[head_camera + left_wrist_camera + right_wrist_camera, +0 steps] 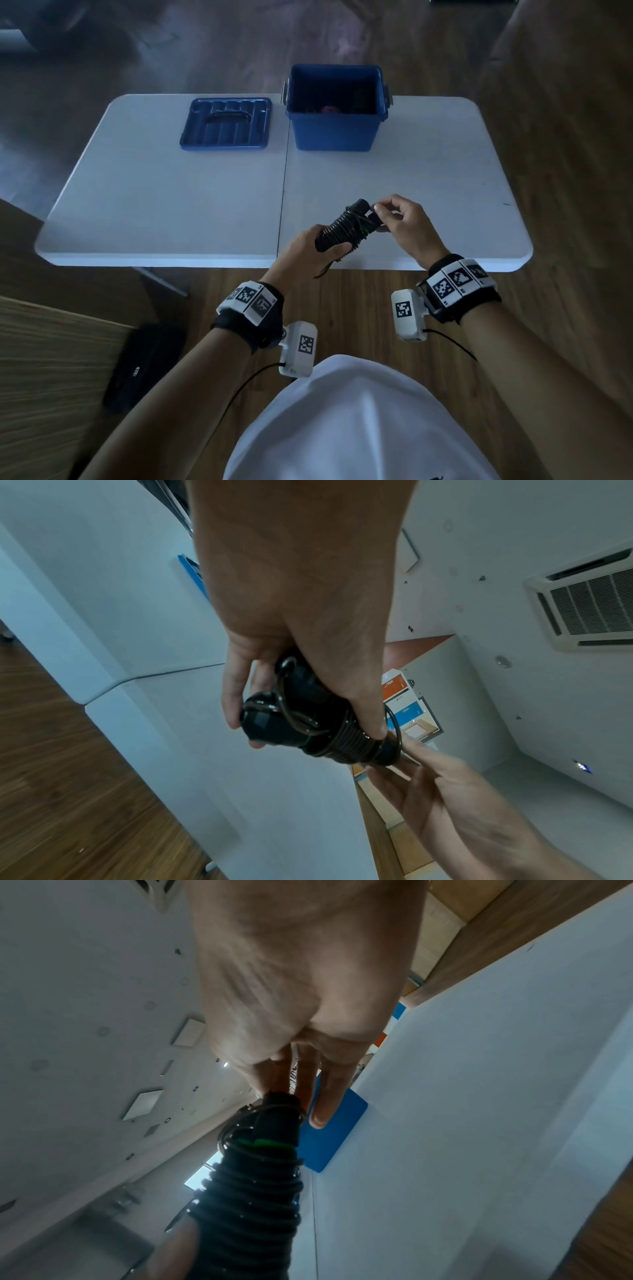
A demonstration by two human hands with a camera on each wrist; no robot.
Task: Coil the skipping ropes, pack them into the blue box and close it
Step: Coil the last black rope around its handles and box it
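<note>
The skipping rope [346,224] is a black bundle: its two handles lie side by side with thin dark cord wound round them in tight turns, and a green ring shows near one handle end in the right wrist view. It is held in the air above the near edge of the white table [171,192], tilted up and away from the person. The left hand [305,253] makes the lower grip, its fingers and thumb curled round the bundle's near end. The right hand [404,222] makes the upper grip, thumb and first fingers pinching the cord at the far handle tips, the other fingers loose. Beyond the rope, at the table's far edge, stands the open blue box [337,109]; something pinkish lies inside, too dim to tell. Left of the box lies its lid [226,123], flat on the table.
</note>
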